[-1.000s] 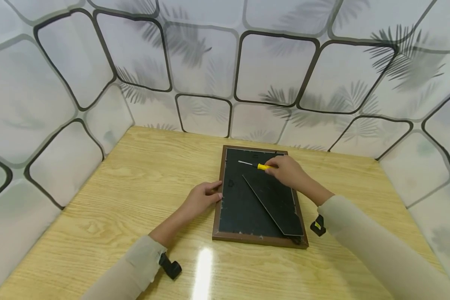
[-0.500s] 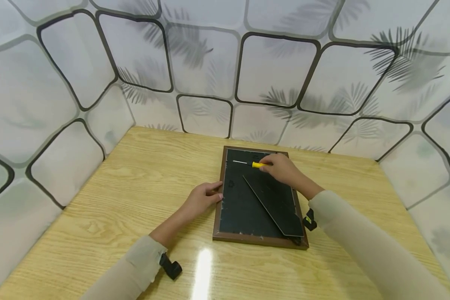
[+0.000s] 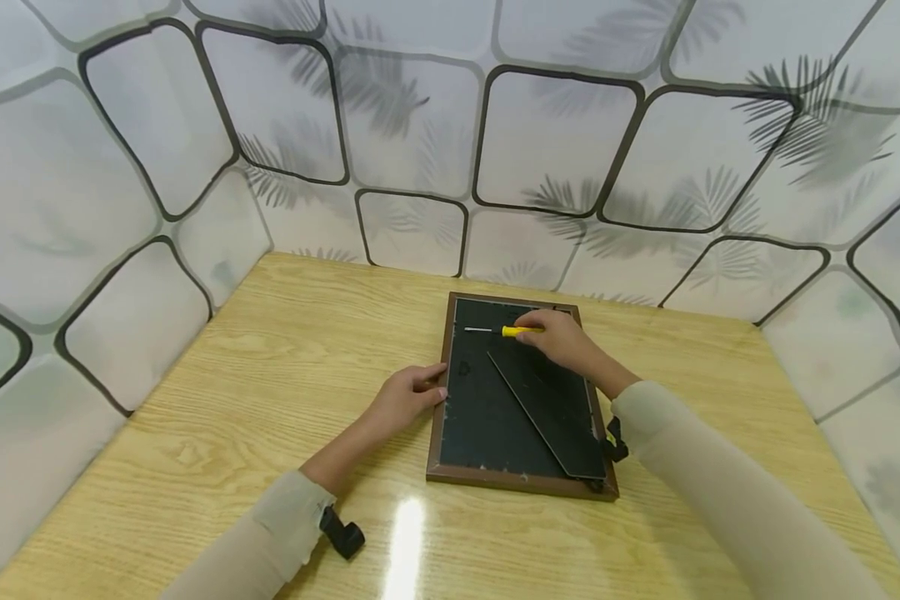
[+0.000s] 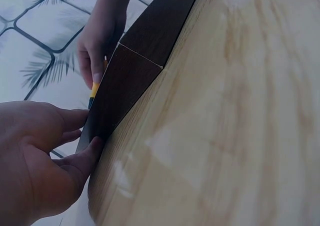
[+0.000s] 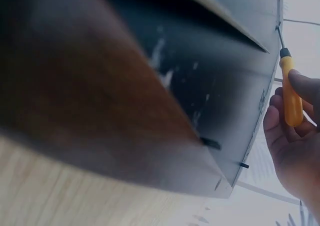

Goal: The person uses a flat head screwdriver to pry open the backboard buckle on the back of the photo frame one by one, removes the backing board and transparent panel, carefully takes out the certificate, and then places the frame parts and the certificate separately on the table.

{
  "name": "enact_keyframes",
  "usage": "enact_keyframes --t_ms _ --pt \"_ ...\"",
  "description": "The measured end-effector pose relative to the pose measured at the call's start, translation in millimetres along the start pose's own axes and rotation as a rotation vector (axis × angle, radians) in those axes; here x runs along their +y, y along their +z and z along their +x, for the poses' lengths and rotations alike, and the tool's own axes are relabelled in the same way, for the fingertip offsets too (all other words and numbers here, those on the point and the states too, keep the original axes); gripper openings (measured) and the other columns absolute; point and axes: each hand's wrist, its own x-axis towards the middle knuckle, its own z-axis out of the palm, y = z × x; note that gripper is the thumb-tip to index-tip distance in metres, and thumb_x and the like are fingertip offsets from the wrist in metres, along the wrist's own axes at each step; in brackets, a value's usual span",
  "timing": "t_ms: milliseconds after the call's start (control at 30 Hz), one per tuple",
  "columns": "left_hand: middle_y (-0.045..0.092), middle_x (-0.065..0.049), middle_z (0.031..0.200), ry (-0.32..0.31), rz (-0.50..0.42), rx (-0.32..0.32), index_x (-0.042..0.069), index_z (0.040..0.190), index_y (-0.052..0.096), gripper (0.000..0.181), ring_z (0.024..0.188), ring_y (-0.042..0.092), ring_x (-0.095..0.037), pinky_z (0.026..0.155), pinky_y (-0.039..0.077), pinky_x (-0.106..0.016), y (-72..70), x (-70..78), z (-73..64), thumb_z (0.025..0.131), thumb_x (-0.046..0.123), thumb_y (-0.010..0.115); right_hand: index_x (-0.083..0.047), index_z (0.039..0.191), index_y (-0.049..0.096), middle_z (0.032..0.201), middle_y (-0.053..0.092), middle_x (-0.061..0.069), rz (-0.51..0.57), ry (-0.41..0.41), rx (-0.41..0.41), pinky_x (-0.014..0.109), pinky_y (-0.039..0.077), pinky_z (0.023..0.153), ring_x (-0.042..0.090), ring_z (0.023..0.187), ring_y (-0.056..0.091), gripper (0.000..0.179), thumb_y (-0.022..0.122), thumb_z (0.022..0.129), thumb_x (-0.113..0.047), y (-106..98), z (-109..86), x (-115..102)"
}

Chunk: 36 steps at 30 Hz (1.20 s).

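Note:
A brown picture frame (image 3: 521,481) lies face down on the wooden table, its black backing (image 3: 487,425) upward. An easel stand (image 3: 551,417) slants across the backing. My left hand (image 3: 401,400) holds the frame's left edge, the thumb low on the side and the fingers near the upper rim in the left wrist view. Between thumb and fingers my right hand (image 3: 562,337) grips a screwdriver (image 5: 291,93) with a yellow handle. Its metal shaft points left over the upper backing. The tip is near the frame's inner left edge; whether it touches I cannot tell.
Small dark metal tabs (image 5: 211,143) stick out along the frame's inner edge. Patterned fabric walls (image 3: 412,125) enclose the back and sides of the table (image 3: 307,333). A black wrist camera (image 3: 341,533) is strapped at the left cuff.
My right hand has carried the screwdriver a little left over the backing, and the shaft now lies more level and slightly lower. The left hand and the picture frame stay in place.

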Motion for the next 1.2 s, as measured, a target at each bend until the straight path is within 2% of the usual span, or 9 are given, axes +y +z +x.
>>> enact_keyframes --t_ms 267,533,833,1200 --pt "0.064 -0.009 0.121 0.001 -0.007 -0.002 0.013 0.145 0.057 0.047 0.107 0.062 -0.021 0.089 0.053 -0.037 -0.7 -1.6 0.3 0.098 0.017 0.066 -0.006 0.123 0.07 0.124 0.068 0.015 0.011 0.002 0.015 0.048 0.053 0.091 0.031 0.108 0.063 0.03 0.069 0.097 -0.02 -2.0 4.8 -1.5" --pt "0.063 -0.009 0.124 0.004 -0.008 -0.001 0.013 0.145 0.057 0.047 0.11 0.062 -0.022 0.09 0.053 -0.038 -0.5 -4.2 1.2 0.099 0.017 0.066 -0.007 0.123 0.07 0.122 0.069 0.013 0.059 0.033 -0.025 0.047 0.054 0.092 0.03 0.106 0.064 0.029 0.068 0.098 -0.021 -1.2 11.6 -6.4" --pt "0.063 -0.009 0.124 0.013 -0.003 -0.027 0.013 0.147 0.054 0.049 0.106 0.06 -0.019 0.087 0.052 -0.035 0.0 -4.2 2.5 0.099 0.017 0.065 -0.006 0.124 0.07 0.124 0.068 0.015 0.055 0.044 -0.02 0.048 0.053 0.093 0.031 0.109 0.064 0.03 0.068 0.098 -0.02 0.0 11.9 -4.3" --pt "0.064 -0.008 0.12 -0.002 -0.016 -0.014 0.013 0.146 0.055 0.049 0.104 0.06 -0.019 0.087 0.051 -0.035 -0.2 -4.5 2.5 0.099 0.018 0.066 -0.008 0.126 0.069 0.126 0.068 0.014 0.071 0.051 -0.025 0.048 0.053 0.094 0.031 0.11 0.064 0.031 0.067 0.098 -0.022 6.7 12.3 -5.0"
